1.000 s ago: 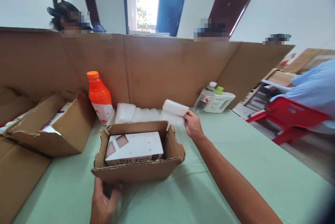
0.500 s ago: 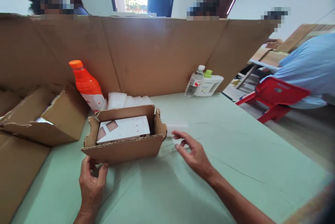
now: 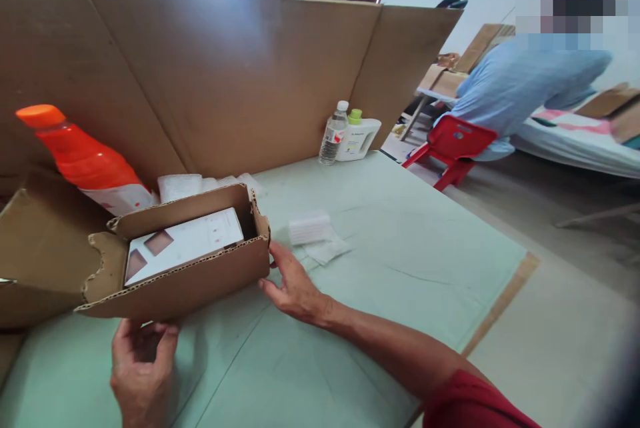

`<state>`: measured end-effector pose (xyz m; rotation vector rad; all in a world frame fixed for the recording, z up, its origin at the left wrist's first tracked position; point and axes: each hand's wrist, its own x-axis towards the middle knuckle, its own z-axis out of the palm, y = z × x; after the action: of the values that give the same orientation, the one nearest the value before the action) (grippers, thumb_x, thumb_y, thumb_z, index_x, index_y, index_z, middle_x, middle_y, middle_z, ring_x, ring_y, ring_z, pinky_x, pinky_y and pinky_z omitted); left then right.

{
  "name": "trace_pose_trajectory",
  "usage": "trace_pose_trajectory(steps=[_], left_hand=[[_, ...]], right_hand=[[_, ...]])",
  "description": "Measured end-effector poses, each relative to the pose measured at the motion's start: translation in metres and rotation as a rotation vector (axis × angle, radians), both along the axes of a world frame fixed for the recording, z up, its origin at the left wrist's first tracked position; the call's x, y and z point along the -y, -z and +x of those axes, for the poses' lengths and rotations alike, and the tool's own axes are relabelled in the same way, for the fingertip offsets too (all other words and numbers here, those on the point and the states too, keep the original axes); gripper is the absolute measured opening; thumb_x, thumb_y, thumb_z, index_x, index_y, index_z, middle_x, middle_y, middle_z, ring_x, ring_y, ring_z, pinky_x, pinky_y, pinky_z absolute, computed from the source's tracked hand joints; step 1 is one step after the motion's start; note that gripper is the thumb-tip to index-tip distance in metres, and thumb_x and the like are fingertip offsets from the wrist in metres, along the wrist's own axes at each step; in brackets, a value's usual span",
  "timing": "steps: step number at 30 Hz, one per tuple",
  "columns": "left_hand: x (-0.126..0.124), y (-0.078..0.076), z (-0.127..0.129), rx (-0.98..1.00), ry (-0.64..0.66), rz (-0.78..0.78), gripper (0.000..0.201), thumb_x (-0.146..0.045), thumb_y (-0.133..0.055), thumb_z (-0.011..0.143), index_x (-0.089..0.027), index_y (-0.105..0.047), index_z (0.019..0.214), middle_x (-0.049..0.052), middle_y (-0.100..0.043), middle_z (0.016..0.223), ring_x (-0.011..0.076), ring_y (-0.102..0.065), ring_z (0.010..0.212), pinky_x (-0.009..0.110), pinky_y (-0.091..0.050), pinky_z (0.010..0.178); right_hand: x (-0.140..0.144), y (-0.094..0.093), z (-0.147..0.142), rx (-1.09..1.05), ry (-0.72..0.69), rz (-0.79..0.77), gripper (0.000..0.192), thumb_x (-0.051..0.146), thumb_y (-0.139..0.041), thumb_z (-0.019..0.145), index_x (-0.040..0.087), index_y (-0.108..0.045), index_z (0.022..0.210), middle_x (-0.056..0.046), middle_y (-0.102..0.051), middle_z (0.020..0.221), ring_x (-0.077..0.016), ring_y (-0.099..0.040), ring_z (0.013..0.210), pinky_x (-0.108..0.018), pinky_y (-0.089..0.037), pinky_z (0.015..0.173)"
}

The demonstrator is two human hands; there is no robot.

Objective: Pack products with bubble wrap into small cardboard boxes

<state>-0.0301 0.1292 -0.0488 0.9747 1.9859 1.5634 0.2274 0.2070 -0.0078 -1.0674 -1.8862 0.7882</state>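
An open cardboard box (image 3: 185,285) with torn, wavy edges stands in front of me on the green table. Inside it lies a white carton (image 3: 193,241) with brownish square patches. My right hand (image 3: 295,285) grips the box's right end, its fingers at the end wall and its thumb by the lower front corner. Below the box's front left part is my left hand (image 3: 143,361), fingers curled and thumb apart, with nothing visible in it. Its fingertips reach the box's lower edge; whether they touch it I cannot tell.
An orange-red bottle (image 3: 95,158) leans behind the box, near white foam wrap (image 3: 180,187). More foam (image 3: 310,228) lies to the right. A water bottle (image 3: 333,135) and a white jug (image 3: 359,140) stand by the cardboard partition (image 3: 260,81). A person in blue sits on a red chair (image 3: 463,141).
My view has turned right, so the box appears further left. My right hand has come from the foam wrap to the box's right end. My left hand stays near the box's front left.
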Motion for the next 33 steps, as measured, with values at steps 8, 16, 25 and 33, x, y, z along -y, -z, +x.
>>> trace_pose_trajectory(steps=[8, 16, 25, 33], left_hand=[[-0.001, -0.001, 0.003, 0.067, 0.047, 0.067, 0.08, -0.035, -0.08, 0.066, -0.025, -0.051, 0.14, 0.001, -0.06, 0.104, 0.0176, -0.059, 0.086, 0.044, -0.047, 0.093], [-0.001, -0.011, 0.0, 0.12, -0.021, 0.108, 0.088, -0.03, -0.081, 0.066, -0.024, -0.045, 0.146, 0.002, -0.059, 0.11, 0.0164, -0.059, 0.087, 0.056, -0.044, 0.104], [0.067, -0.073, 0.077, -0.294, 0.371, 0.422, 0.098, -0.031, -0.081, 0.072, -0.025, -0.033, 0.156, 0.014, -0.038, 0.158, 0.0357, -0.037, 0.146, 0.058, -0.026, 0.121], [0.069, -0.066, 0.146, 0.514, 0.905, 0.064, 0.078, -0.048, -0.083, 0.071, -0.019, -0.052, 0.136, 0.015, -0.067, 0.123, 0.0319, -0.062, 0.12, 0.042, -0.05, 0.099]], right_hand=[[0.012, -0.01, 0.083, 0.012, 0.172, 0.122, 0.031, 0.02, -0.057, 0.09, 0.024, -0.07, 0.118, -0.011, -0.066, 0.132, -0.0237, -0.059, 0.126, -0.045, -0.043, 0.112], [-0.026, -0.037, 0.124, -0.046, 0.211, -0.283, 0.013, 0.029, -0.068, 0.074, 0.018, -0.075, 0.074, -0.005, -0.071, 0.08, -0.0202, -0.065, 0.081, -0.032, -0.052, 0.074], [0.074, -0.147, 0.124, -0.75, -0.204, -0.46, 0.027, 0.042, -0.074, 0.079, 0.021, -0.074, 0.096, -0.002, -0.067, 0.08, -0.0114, -0.056, 0.054, -0.025, -0.048, 0.048], [0.105, -0.164, 0.108, -0.923, -0.31, -0.57, 0.035, 0.043, -0.07, 0.079, 0.025, -0.072, 0.108, -0.003, -0.072, 0.093, -0.0112, -0.06, 0.055, -0.02, -0.044, 0.038]])
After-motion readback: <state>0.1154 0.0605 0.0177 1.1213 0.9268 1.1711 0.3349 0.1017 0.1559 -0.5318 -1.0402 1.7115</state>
